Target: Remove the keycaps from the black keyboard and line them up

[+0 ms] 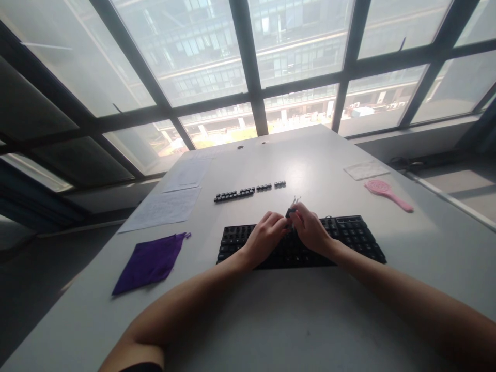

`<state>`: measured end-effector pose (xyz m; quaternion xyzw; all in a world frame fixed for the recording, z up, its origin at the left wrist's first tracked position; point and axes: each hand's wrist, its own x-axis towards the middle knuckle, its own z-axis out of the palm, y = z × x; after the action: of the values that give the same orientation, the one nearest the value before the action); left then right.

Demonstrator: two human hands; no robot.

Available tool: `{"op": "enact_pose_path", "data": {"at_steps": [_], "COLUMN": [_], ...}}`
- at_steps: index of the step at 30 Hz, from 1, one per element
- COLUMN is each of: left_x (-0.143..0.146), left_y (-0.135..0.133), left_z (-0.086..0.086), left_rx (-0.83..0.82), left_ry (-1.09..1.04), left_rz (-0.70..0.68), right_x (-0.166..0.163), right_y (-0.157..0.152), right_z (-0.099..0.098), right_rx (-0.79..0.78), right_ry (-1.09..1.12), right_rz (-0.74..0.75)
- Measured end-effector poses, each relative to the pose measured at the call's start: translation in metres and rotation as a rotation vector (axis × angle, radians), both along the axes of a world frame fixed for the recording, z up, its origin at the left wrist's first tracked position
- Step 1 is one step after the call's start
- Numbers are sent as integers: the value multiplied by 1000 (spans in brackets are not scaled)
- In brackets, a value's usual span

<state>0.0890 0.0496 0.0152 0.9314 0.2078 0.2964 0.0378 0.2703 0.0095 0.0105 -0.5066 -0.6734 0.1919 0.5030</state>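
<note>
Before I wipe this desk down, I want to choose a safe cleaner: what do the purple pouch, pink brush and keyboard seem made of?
Purple pouch: probably matte fabric, given its soft, faintly creased surface and corner loop.
Pink brush: likely plastic, judging by its even colour and patterned head; finish unclear.
Keyboard: apparently black plastic, fairly matte, with faint light on its keys.

One left hand (265, 232), one right hand (310, 227), one keyboard (354, 235), one thin tool (295, 200), three groups of loose keys (234, 194), too small to count singly, one pouch (149, 264), one hairbrush (380, 187), one pale flat sheet (366, 170), at least two papers (165, 209), two table holes (240, 148), one table (248, 315)
</note>
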Motion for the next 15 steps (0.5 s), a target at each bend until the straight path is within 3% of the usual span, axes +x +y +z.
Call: {"op": "enact_pose_path", "data": {"at_steps": [7, 15], "left_x": [2, 3], "left_y": [0, 3], "left_z": [2, 2], "left_rx": [11, -177], "left_ry": [-1, -150], "left_rz": [26, -38], "right_x": [-3, -5], "right_y": [0, 3], "right_z": [3, 2], "right_rx": [-54, -99], "right_ry": [122, 161], "right_rz": [5, 4]}}
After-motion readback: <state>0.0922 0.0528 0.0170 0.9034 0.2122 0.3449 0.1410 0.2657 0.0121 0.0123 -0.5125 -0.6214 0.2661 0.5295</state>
